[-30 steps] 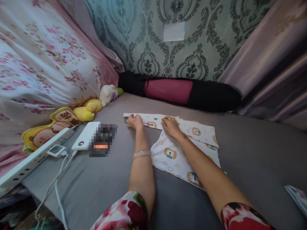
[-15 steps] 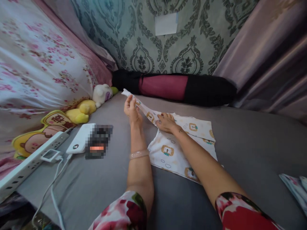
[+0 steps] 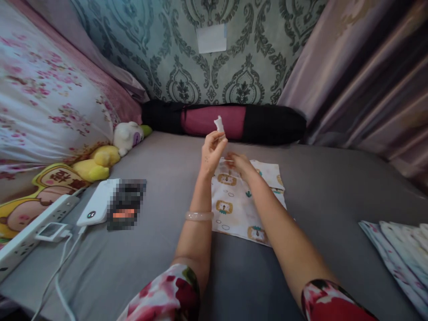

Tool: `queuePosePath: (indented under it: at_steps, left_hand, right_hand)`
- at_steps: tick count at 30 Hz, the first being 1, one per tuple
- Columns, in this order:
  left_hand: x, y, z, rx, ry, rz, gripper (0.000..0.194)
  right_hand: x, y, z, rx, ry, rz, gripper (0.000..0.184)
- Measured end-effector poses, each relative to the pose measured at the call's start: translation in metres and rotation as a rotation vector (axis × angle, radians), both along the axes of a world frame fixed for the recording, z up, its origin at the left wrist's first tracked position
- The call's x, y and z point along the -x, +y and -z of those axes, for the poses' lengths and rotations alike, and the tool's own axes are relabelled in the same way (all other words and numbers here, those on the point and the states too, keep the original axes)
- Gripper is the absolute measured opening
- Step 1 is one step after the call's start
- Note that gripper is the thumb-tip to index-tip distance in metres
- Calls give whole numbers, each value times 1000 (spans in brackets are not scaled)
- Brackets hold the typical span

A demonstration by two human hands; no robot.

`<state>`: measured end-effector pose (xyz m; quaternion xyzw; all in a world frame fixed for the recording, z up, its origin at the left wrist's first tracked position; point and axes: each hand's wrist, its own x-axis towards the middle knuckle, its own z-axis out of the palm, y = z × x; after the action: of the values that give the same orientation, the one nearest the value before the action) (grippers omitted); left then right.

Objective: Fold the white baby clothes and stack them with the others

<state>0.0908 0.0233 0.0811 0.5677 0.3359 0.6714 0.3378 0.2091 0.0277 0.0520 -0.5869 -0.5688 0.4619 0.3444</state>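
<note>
A small white garment (image 3: pixel 234 196) printed with tan lion-like faces lies partly folded on the grey bed sheet. My left hand (image 3: pixel 213 152) is raised over its far left side, closed on a sleeve of it. The narrow white cuff (image 3: pixel 219 123) pokes up above those fingers. Just right of it, my right hand (image 3: pixel 241 165) hovers low at the garment's upper part, fingers stretched out and somewhat blurred. Whether they touch the fabric I cannot tell. My right forearm covers part of the garment's right side.
A long black and maroon bag (image 3: pixel 214 120) lies along the wall. On the left are plush toys (image 3: pixel 100 160), a power strip (image 3: pixel 36 232) with cables, a white power bank (image 3: pixel 98 203) and a pixelated dark object (image 3: pixel 125 205). Folded fabrics (image 3: pixel 397 254) lie at right.
My left hand has swung the sleeve from the left in towards the garment's middle, so it points up. My right hand has come off its flat rest on the cloth. The view has turned right.
</note>
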Motion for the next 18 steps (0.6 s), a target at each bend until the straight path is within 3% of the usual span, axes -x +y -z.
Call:
queuePosePath:
  at_steps: [4,7,10,12,15,18]
  left_hand:
    - [-29,-12,2,-20,243,70,24]
    - [-44,-22,2,-10,461,244,22]
    - [-43,-26,4,43,648,371,20]
    - [-30,-22,7,109,746,308,21]
    - [0,-10,15,230,900,96,30]
    - [28,0,27,346,1010,-1,29]
  right_hand:
    - [-41,-16,-3,142,380,114,53]
    - [-66,-27,1,163,487,217,68]
    - [-79,-33,10,174,492,265,84]
    - [-80,-34,15,184,565,322,83]
    - [-75,-33,19,188,785,470,56]
    - [-71,-31,19,211,897,625,15]
